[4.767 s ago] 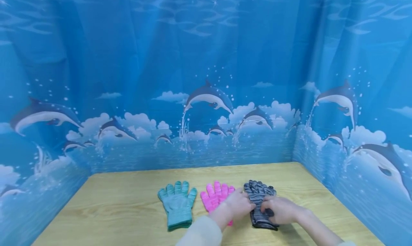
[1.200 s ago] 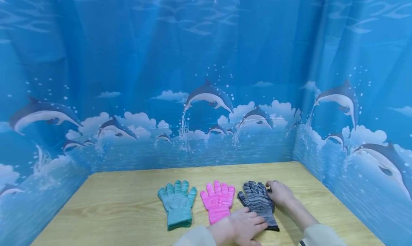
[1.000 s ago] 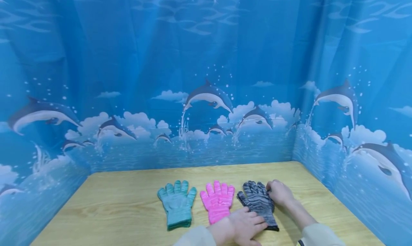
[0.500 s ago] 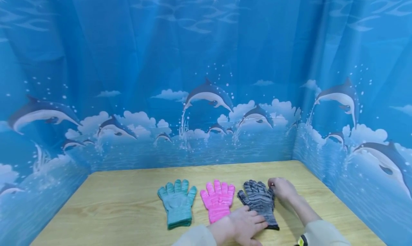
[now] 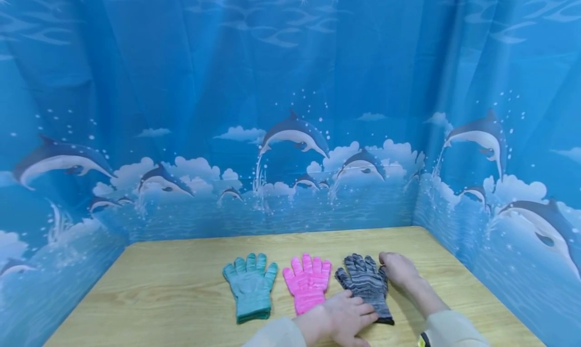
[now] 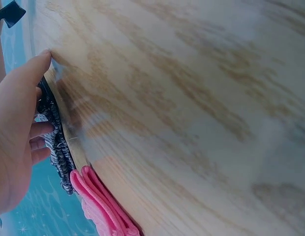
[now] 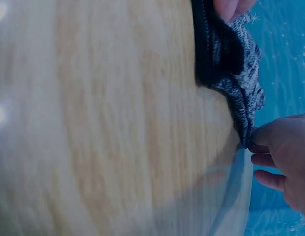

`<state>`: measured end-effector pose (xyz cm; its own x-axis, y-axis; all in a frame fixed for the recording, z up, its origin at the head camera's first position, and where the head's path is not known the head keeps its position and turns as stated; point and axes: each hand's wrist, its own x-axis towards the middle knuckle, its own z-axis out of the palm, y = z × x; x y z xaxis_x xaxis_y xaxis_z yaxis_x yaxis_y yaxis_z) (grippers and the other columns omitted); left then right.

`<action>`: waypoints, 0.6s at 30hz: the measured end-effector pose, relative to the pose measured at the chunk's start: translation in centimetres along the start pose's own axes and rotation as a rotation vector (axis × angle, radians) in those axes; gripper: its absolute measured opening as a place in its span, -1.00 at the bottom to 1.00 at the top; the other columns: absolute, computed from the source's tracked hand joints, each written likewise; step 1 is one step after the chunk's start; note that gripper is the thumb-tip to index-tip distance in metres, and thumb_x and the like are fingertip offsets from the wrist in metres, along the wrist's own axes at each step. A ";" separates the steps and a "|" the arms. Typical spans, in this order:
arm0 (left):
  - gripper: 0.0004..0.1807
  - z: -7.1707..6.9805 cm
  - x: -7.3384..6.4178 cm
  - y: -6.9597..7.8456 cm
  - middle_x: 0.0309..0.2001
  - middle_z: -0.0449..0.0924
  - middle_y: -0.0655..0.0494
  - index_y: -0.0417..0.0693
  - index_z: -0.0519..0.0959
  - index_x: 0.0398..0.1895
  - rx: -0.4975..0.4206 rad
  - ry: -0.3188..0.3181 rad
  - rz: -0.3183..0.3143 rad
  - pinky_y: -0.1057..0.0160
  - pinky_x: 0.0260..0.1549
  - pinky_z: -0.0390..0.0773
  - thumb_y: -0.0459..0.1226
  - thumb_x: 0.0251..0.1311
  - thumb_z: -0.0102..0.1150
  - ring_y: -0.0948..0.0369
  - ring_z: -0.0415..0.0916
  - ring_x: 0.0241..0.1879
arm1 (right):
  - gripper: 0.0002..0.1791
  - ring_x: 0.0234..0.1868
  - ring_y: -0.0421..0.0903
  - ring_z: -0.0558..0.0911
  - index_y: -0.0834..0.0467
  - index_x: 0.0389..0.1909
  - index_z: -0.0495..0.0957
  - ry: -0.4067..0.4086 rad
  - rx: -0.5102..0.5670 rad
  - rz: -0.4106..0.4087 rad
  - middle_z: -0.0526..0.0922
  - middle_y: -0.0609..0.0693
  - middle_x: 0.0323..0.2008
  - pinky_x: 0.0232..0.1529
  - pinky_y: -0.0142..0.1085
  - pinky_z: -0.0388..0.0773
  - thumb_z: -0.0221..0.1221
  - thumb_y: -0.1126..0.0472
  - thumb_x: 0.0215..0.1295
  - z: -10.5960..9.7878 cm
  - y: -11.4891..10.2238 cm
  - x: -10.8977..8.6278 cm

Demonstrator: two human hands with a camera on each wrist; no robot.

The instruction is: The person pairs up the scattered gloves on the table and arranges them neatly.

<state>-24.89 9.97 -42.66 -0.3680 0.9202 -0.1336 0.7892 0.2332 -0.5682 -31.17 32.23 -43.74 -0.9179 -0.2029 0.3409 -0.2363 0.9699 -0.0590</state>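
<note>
A black-and-grey knit glove (image 5: 366, 285) lies flat on the table, fingers pointing away, its dark cuff (image 7: 205, 49) facing me. My left hand (image 5: 345, 316) rests with extended fingers on the cuff end of this glove. At the far right edge of the same glove, my right hand (image 5: 401, 272) pinches the knit; the right wrist view shows thumb and fingertips meeting at its edge. To the left lies a pink glove (image 5: 307, 282), its lower corner partly covered by my left hand. Further left is a green glove (image 5: 251, 286) with a layered cuff, apparently a stacked pair.
The three colours of gloves form a row on a pale wood-grain table (image 5: 172, 281). Blue curtains (image 5: 218, 110) printed with dolphins enclose the table at the back and both sides.
Since the earliest frame, the black-and-grey glove was spread flatter. My left hand moved down to its cuff, my right hand up to its far right edge. Over the last second, only slight right-hand movement.
</note>
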 end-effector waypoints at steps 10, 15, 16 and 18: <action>-0.30 0.1 0.2 0.0 0.31 0.09 0.57 0.44 0.13 0.37 0.002 -0.003 0.007 0.41 0.08 0.16 0.37 0.18 -0.41 0.49 0.06 0.23 | -0.82 -0.38 -0.10 0.54 0.02 -0.52 0.56 0.011 0.054 -0.179 0.50 -0.17 -0.47 -0.42 -0.20 0.50 0.26 0.38 -0.08 -2.0 0.4 -1.4; -0.29 0.1 0.2 0.0 0.31 0.11 0.57 0.44 0.13 0.37 0.010 0.002 0.000 0.40 0.09 0.17 0.38 0.17 -0.41 0.49 0.07 0.23 | -0.74 -0.34 -0.13 0.54 -0.03 -0.51 0.59 0.002 0.085 -0.409 0.54 -0.20 -0.41 -0.35 -0.20 0.52 0.24 0.42 -0.19 -2.4 0.6 -2.1; -0.30 0.1 0.2 0.0 0.31 0.11 0.57 0.44 0.14 0.36 0.010 0.003 -0.001 0.40 0.09 0.17 0.38 0.17 -0.41 0.49 0.08 0.23 | -0.74 -0.34 -0.13 0.53 -0.03 -0.51 0.60 -0.001 0.085 -0.437 0.54 -0.20 -0.39 -0.34 -0.20 0.52 0.24 0.42 -0.19 -2.4 0.6 -2.2; -0.30 0.1 0.2 0.0 0.31 0.11 0.56 0.43 0.13 0.37 0.004 0.000 0.000 0.39 0.10 0.16 0.38 0.18 -0.41 0.49 0.07 0.24 | -0.76 -0.34 -0.15 0.53 -0.03 -0.50 0.61 -0.003 0.082 -0.478 0.53 -0.18 -0.38 -0.35 -0.22 0.52 0.26 0.39 -0.17 -2.1 0.6 -2.4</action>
<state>-25.04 10.09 -42.79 -0.3677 0.9203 -0.1337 0.7873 0.2315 -0.5714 -28.43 33.54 -42.59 -0.7013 -0.6239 0.3450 -0.6562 0.7540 0.0295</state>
